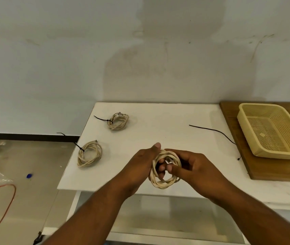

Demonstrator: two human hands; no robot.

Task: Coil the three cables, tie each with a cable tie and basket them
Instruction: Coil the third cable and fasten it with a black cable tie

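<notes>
Both hands meet over the front edge of the white table (158, 124), closed around the third cable (160, 184), a cream coil held just above the top. The left hand (140, 167) grips the coil's left side, its thumb raised over the top and its fingers curled through the middle. The right hand (193, 167) holds the coil's right side, with its fingertips at the cable's plug (168, 162) inside the ring.

Two more cream coils lie on the table. One (89, 153) is at the left edge and the other (118, 122) is near the far left corner. Each is bound with a black tie whose tail sticks out to the left.

A loose black cable tie (214, 130) lies toward the right side, its near end reaching the wooden board (264, 170) there. The yellow basket (278, 155) sits on that board, well apart from the hands.
</notes>
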